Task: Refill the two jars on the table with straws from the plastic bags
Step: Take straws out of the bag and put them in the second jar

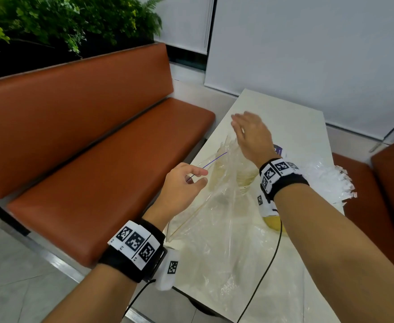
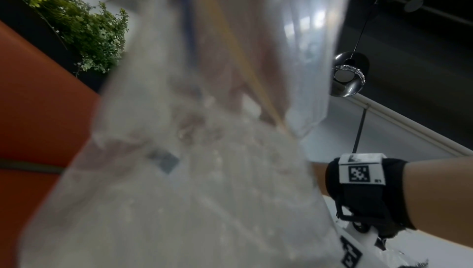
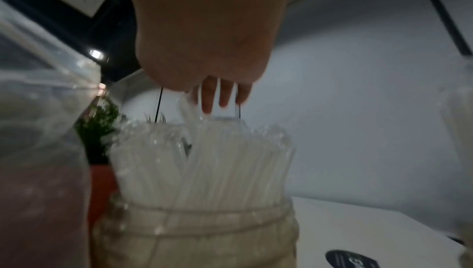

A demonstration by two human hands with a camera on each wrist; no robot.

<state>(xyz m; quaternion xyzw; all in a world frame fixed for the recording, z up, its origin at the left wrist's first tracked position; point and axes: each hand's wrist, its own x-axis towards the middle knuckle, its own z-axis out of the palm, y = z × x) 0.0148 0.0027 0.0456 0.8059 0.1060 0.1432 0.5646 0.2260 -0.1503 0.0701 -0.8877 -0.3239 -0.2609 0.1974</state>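
A large clear plastic bag (image 1: pixel 217 229) lies crumpled over the white table (image 1: pixel 291 127). My left hand (image 1: pixel 197 179) pinches the bag's raised edge, which has a thin purple line, at the table's left side. In the left wrist view the blurred bag (image 2: pixel 204 171) fills the frame. A jar (image 3: pixel 199 238) packed with clear wrapped straws (image 3: pixel 204 167) stands behind the bag. My right hand (image 1: pixel 239 123) hovers over that jar (image 1: pixel 246 177), its straight fingers (image 3: pixel 220 96) at the straw tops. A second, yellowish jar (image 1: pixel 272 223) shows under my right wrist.
A loose heap of wrapped straws (image 1: pixel 331 183) lies at the table's right edge. An orange bench (image 1: pixel 93 141) runs along the left, with plants (image 1: pixel 51 22) behind it, and another orange seat (image 1: pixel 391 183) is at the right. A black cable (image 1: pixel 268 269) crosses the bag.
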